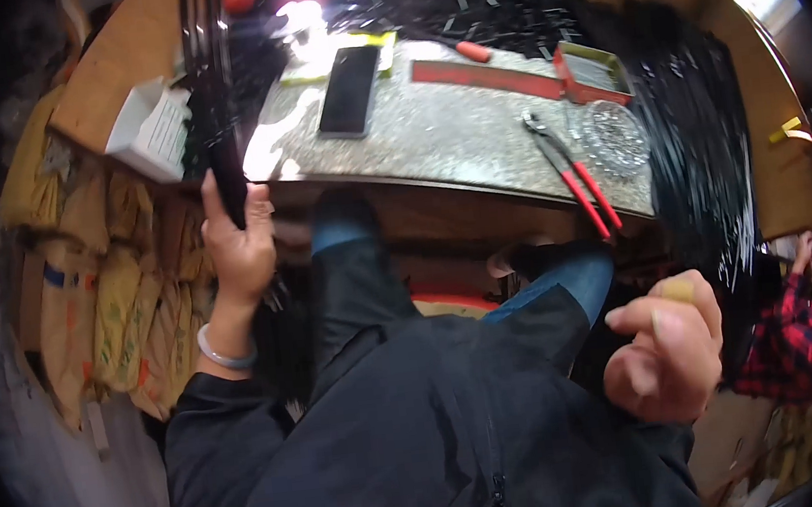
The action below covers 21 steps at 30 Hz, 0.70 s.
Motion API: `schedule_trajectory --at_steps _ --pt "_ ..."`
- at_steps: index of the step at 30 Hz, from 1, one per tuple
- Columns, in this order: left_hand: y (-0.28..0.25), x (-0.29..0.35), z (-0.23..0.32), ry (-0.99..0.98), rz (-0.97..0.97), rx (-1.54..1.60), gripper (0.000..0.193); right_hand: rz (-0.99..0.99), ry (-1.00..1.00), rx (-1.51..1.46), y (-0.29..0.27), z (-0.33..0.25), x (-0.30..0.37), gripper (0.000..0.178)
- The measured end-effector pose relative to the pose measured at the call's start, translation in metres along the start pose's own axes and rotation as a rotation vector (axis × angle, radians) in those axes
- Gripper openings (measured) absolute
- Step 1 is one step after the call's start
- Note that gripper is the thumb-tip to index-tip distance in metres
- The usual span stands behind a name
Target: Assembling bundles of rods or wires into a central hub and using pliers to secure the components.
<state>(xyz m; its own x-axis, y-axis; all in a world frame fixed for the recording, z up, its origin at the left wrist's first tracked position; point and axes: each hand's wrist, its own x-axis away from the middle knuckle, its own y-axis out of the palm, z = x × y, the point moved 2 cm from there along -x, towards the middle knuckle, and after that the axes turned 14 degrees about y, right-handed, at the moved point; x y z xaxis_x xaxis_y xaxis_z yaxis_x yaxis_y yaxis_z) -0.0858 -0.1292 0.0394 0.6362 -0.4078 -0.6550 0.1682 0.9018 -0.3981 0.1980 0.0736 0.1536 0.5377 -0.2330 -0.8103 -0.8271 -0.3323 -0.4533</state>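
Note:
At the left edge of the worktop, my left hand (242,246) grips a bundle of long, shiny black strips (211,96). They rise past the worktop and out of the upper edge. A pale bangle circles that wrist. On the right, over my thigh, my right hand (669,350) is closed with its fingers curled in. A yellowish band wraps one of its fingers. Whether something small sits between the fingers is hidden. Nearest that hand on the worktop lie pliers with red handles (577,181), which jut over the front edge.
On the speckled worktop (464,148) lie a dark phone (349,91), a red strip (487,79), a red box (595,75) and a clear glass dish (612,138). Black strips (691,95) pile behind and right. A white carton (151,132) stands left; a person in plaid (796,341) sits right.

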Motion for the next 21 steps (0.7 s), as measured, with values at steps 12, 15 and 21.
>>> schedule_trajectory --at_steps 12,15,21 --pt "-0.053 0.426 -0.067 -0.94 -0.397 -0.362 0.056 -0.366 0.449 0.07 0.048 0.039 0.059 0.014" --pt "-0.066 0.476 -0.063 -0.726 -0.393 -0.3 0.06 -0.396 0.452 0.044 0.056 0.038 0.061 0.013" --pt "-0.088 0.398 -0.131 -1.078 -0.877 -0.959 0.092 -0.409 0.437 0.077 0.058 0.031 0.056 0.011"
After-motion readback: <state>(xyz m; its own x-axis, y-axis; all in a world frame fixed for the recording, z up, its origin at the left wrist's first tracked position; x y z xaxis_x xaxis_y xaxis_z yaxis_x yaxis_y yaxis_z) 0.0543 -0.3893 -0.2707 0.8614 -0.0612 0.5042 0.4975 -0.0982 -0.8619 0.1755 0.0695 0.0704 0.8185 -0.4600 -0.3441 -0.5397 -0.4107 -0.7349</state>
